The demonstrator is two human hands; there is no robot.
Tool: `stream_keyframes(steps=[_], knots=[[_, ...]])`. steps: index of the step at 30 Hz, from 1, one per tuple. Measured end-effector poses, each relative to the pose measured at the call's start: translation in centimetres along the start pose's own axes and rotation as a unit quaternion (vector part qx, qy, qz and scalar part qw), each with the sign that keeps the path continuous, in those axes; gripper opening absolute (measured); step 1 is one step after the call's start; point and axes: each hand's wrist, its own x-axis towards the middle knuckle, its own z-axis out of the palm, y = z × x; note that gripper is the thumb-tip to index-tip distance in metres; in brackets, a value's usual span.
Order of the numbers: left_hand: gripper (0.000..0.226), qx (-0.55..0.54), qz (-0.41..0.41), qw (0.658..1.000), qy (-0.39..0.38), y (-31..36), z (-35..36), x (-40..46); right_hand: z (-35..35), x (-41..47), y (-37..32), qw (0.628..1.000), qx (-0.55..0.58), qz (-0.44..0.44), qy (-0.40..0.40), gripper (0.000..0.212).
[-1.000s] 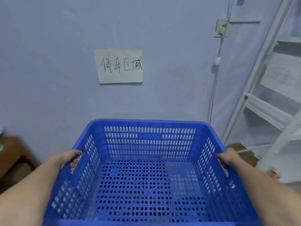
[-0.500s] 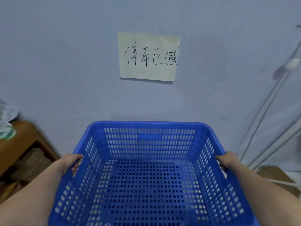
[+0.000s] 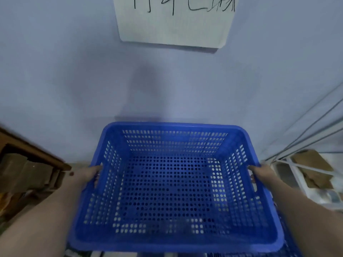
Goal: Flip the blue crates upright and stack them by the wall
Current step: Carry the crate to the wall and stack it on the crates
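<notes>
Both hands carry one upright blue crate toward the wall.

The left hand (image 3: 88, 175) and the right hand (image 3: 259, 173) are spread wide apart, each closed over the rim on opposite short sides of the blue crate (image 3: 174, 186), which sits upright, empty and close to the wall (image 3: 74, 89). The crate looks light and fairly stiff, its perforated plastic likely to flex a little; the side rims seem the natural hold. Above the crate a paper sign (image 3: 174, 23) hangs on the wall. Left of the crate stands wooden furniture (image 3: 27, 169); right of it, cables (image 3: 313, 130) and cardboard (image 3: 313, 169) narrow the gap. More blue mesh shows under the crate's near right corner, possibly another crate.
</notes>
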Motion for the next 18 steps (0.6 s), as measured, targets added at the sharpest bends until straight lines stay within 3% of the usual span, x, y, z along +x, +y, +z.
stream_keyframes(steps=[3,8,18], knots=[[0.040,0.001,-0.014,1.000,-0.009,-0.7,1.8,2.6,1.7,2.6,0.5,1.000,0.026,0.018,0.001,0.022],[0.016,-0.016,-0.049,0.998,0.047,-2.7,4.5,5.9,4.3,6.1,1.7,0.997,0.048,0.059,-0.022,0.018],[0.050,-0.046,-0.080,0.993,0.080,-4.2,6.5,11.3,8.6,12.0,2.5,0.988,0.085,0.120,-0.051,0.044]])
